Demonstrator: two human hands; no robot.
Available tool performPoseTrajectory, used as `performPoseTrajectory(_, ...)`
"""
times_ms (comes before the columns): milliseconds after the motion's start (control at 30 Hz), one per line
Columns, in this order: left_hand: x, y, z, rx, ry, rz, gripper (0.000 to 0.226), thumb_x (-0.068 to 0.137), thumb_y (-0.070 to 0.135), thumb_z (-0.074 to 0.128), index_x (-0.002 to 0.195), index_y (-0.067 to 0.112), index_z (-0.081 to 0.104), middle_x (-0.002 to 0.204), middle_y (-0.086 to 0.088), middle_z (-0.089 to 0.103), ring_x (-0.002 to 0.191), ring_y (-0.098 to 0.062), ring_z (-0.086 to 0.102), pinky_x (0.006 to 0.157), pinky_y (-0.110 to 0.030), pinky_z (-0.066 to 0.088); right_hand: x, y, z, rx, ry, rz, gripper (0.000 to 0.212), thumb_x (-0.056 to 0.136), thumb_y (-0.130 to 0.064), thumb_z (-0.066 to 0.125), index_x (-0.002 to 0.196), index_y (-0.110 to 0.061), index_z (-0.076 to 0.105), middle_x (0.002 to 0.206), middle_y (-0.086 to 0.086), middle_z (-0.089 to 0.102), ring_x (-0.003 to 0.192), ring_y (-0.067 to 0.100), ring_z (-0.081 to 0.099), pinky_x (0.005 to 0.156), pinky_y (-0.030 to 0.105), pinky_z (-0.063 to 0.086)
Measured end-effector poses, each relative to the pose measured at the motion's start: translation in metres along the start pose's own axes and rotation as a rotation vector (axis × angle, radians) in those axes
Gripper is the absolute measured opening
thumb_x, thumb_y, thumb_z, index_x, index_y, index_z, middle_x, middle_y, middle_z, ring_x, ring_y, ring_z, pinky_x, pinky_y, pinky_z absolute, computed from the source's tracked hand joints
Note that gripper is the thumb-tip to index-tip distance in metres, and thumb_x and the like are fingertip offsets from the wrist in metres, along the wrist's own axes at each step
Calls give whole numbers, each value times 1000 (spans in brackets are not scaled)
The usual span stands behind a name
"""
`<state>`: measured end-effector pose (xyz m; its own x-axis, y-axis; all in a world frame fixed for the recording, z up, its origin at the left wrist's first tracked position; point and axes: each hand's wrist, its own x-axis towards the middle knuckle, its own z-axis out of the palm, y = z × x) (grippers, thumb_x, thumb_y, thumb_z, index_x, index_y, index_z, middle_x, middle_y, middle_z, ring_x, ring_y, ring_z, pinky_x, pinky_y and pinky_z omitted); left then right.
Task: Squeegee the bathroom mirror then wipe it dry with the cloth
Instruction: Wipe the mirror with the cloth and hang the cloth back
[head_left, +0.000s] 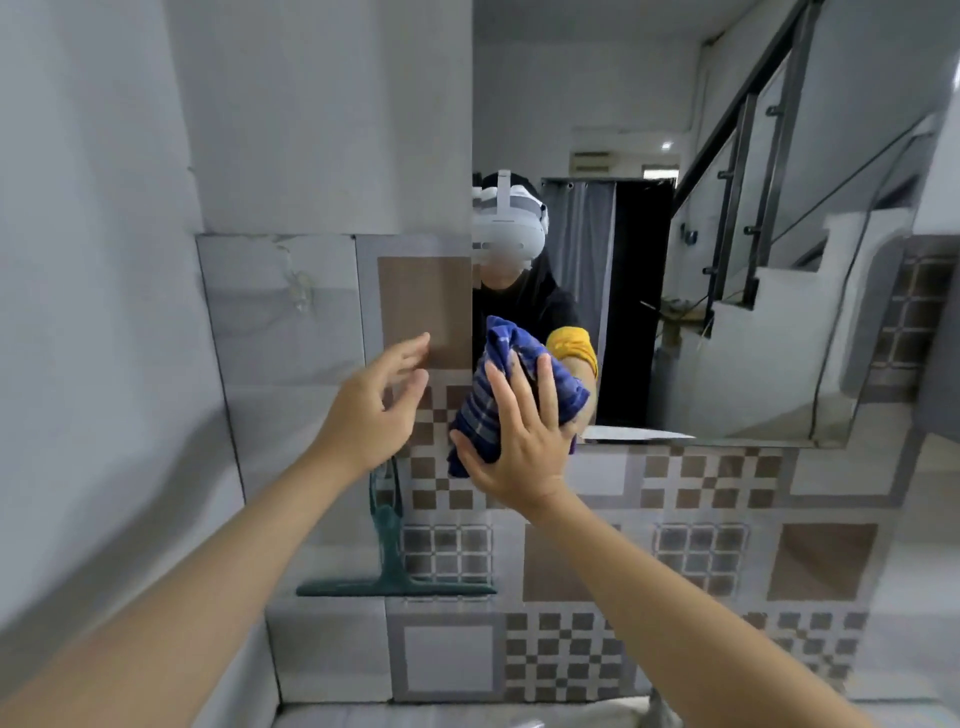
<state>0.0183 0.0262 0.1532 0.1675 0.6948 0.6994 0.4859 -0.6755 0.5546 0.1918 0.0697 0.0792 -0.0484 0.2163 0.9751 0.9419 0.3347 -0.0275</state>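
The mirror (727, 218) hangs on the tiled wall and fills the upper right of the head view. My right hand (514, 441) presses a bunched blue checked cloth (480, 415) against the mirror's lower left corner, fingers spread over it. My left hand (382, 400) hovers just left of the cloth, in front of the wall tiles, holding nothing with its fingers apart. A green squeegee (392, 566) leans upright against the wall below my left hand, its blade resting on a tile ledge.
Patterned brown and grey tiles (701, 561) cover the wall under the mirror. A plain grey side wall (93, 260) closes in on the left. The mirror reflects a person wearing a headset, a staircase with a railing and a dark doorway.
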Motion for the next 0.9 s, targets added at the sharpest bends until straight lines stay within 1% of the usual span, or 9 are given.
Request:
performPoseTrajectory(67,-1,4,-7,-125,-14,-111,32,97,23,41,127,25,50,124,7,56,116,-8,50,99,-24,40,4,-15,-1,95,-103,-19,78,76,-53,63,142,-22,37,149,1,42,146,26,21,102,65,32)
performPoseTrajectory(133,-2,4,-11,-332,-41,-227,25,98,24,39,114,27,57,114,-9,61,111,-20,56,105,-44,40,11,-29,-8,201,-243,-63,81,76,-52,63,146,-24,32,155,-3,31,149,21,9,101,68,30)
performPoseTrajectory(167,-3,3,-13,-421,-36,-272,23,98,25,38,107,29,59,109,-9,62,110,-23,58,103,-48,41,14,-36,-11,252,-312,-83,81,77,-51,61,148,-26,29,157,-6,25,149,19,2,103,70,26)
performPoseTrajectory(267,-7,2,-23,-596,61,-361,22,99,22,37,93,25,58,104,-5,66,99,-24,61,86,-40,49,26,-53,-23,420,-452,-65,74,82,-49,55,148,-31,27,158,-11,21,149,12,-6,109,70,15)
performPoseTrajectory(333,-9,0,-32,-647,93,-366,22,98,19,38,89,24,57,95,-5,67,90,-25,62,79,-39,49,34,-60,-31,560,-525,0,64,86,-48,52,145,-34,31,156,-11,29,149,10,-1,113,63,16)
performPoseTrajectory(433,-14,0,-45,-636,58,-360,25,98,24,39,86,29,61,97,-6,70,91,-27,66,84,-43,51,48,-70,-46,720,-617,119,50,90,-40,53,138,-37,40,147,-7,43,147,12,15,113,51,27)
performPoseTrajectory(567,-20,3,-60,-597,46,-350,25,98,31,40,99,34,65,106,-9,69,94,-28,68,83,-42,54,60,-82,-65,770,-704,163,38,89,-38,51,127,-34,51,123,2,55,124,14,38,95,31,38)
performPoseTrajectory(800,-39,4,-81,-515,54,-372,21,95,26,47,101,30,67,108,-10,66,90,-27,68,76,-40,56,81,-101,-84,693,-1058,67,34,95,-31,52,130,-29,50,136,-3,53,127,18,47,108,40,38)
performPoseTrajectory(900,-47,3,-90,-504,63,-384,20,94,21,50,104,26,67,107,-11,67,89,-26,69,77,-40,57,83,-109,-89,721,-1088,112,37,95,-25,56,131,-28,50,138,-6,52,131,16,47,110,37,38)
